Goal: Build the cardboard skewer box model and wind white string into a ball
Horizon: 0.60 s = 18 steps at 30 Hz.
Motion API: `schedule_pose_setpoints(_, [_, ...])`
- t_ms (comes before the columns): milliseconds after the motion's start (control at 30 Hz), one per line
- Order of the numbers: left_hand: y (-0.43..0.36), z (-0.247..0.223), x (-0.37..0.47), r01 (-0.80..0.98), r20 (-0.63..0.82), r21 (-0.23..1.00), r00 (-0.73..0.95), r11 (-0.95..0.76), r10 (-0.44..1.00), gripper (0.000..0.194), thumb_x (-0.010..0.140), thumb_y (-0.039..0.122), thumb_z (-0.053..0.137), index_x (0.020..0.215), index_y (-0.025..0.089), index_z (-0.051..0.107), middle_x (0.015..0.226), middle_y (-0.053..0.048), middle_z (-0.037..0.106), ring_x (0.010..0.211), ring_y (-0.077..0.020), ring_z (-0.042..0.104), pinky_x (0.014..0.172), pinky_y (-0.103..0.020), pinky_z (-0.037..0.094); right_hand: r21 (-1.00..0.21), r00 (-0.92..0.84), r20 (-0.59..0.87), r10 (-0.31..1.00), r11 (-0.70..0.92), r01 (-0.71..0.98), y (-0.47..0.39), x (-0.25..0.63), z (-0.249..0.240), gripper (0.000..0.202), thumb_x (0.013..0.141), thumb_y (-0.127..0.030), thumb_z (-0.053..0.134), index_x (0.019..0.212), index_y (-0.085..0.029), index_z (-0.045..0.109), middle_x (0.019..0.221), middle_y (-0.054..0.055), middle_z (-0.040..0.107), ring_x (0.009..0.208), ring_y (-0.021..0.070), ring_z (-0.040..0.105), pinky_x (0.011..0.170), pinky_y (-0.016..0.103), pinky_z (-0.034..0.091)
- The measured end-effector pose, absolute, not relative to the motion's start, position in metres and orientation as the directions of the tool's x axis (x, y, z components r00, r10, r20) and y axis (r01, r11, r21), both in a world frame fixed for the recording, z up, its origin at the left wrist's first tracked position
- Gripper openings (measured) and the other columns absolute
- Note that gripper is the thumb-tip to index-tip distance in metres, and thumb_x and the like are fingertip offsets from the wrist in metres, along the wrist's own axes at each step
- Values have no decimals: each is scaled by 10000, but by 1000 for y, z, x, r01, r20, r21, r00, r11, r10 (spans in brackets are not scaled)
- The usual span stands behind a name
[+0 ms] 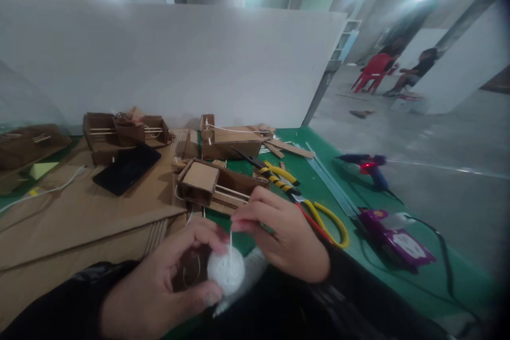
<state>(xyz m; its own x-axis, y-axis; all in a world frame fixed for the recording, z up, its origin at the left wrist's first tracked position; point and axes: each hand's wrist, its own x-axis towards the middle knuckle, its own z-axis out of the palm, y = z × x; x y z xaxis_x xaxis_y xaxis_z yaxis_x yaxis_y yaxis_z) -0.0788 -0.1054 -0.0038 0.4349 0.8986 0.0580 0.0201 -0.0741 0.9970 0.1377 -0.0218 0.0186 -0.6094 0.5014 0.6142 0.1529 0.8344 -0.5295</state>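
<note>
A round ball of white string is held between the thumb and fingers of my left hand, low at the front edge of the table. My right hand pinches a strand of the string just above the ball, and the strand runs straight down to it. Behind my hands lies a small cardboard box with wooden sticks across it, close to my right fingertips. Under the ball, a whitish piece is partly hidden and I cannot make out what it is.
Long-nose pliers and yellow-handled scissors lie right of the box. A glue gun, glue sticks and a purple device with a cord are farther right. A phone rests on cardboard sheets. Two people sit in the background.
</note>
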Motion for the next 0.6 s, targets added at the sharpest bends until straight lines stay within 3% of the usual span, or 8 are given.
schedule_pose_setpoints(167, [-109,-10,-79,-24,111,994,351,-109,930,270,883,258,686,1110,345,569,1432,-13,363,1159,-204,557,892,-271,497,-620,-606,574,551,776,119,-18,129,2,131,956,-172,563,867,-141,654,779,33,556,702,127,523,609,224,415])
schedule_pose_setpoints(267, [-108,-15,-77,-81,127,991,284,-108,950,256,909,263,665,1122,343,547,1405,-23,477,1249,-232,519,944,-298,491,-632,-645,540,541,767,113,-24,126,-7,175,960,-132,491,850,-134,627,774,41,546,698,134,508,603,233,393])
schedule_pose_setpoints(367, [-105,-17,-75,-50,166,986,179,-159,970,247,916,263,660,1124,307,535,1318,-43,576,1216,-225,547,968,-310,484,-650,-667,490,561,745,150,-32,126,-12,185,941,-103,459,833,-143,604,766,39,531,689,140,498,592,236,378])
schedule_pose_setpoints(600, [-97,-15,-71,126,198,972,-7,-196,980,276,921,332,646,1147,241,518,1271,-73,592,1095,-206,587,918,-297,494,-644,-774,337,537,731,226,-53,125,-15,116,912,-126,506,832,-170,578,779,25,550,689,136,515,593,228,374])
